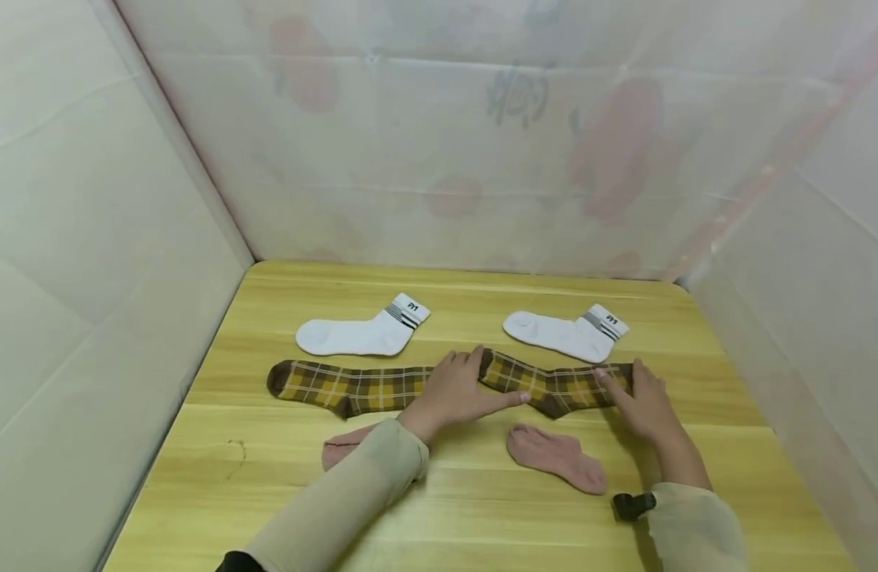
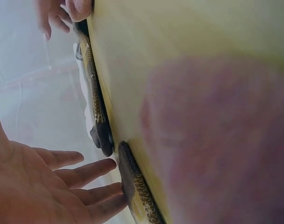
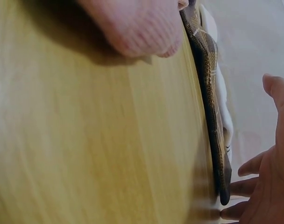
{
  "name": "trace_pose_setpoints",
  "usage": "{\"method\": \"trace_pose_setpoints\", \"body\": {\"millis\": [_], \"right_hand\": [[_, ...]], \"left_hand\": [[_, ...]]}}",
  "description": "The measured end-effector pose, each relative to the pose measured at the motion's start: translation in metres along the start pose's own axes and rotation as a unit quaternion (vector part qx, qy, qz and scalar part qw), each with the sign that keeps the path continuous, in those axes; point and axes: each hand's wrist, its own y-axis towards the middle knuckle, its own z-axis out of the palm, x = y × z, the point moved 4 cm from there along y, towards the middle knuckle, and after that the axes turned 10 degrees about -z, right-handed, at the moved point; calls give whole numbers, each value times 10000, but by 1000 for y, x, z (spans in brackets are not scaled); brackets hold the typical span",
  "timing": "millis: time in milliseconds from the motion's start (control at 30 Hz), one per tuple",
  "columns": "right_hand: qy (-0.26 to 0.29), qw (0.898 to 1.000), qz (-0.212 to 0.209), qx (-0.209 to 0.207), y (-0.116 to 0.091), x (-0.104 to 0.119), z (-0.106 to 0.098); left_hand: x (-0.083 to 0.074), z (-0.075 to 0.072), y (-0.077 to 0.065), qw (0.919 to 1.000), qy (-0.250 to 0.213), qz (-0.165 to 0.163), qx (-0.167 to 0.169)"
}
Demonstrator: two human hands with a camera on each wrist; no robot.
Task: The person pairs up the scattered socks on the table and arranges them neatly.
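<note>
Across the wooden table [image 1: 467, 528] lies a plaid sock [image 1: 563, 387], left hand [image 1: 453, 393] spread wide at its toe, right hand [image 1: 647, 403] fingers parted at its cuff; it looks light, limp, best pinched there.

You've got a yellowish wood-grain table [image 1: 481, 532] tucked between a pale left wall [image 1: 88, 238] and right wall [image 1: 818, 318], plus a creased back wall [image 1: 410, 119] with faded pinkish blotches [image 1: 620, 151]. Light's kinda soft.

Knitted plaid socks [image 1: 381, 391], ribbed pink socks [image 1: 555, 457], white cloth socks [image 1: 346, 338], smooth wood-grain table [image 1: 496, 520]
</note>
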Motion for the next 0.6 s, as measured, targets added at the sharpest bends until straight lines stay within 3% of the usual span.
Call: {"method": "trace_pose_setpoints", "body": {"millis": [600], "right_hand": [[24,9999,102,-53,-1,5,-4]], "left_hand": [[0,-1,3,9998,-178,-58,-27]]}}
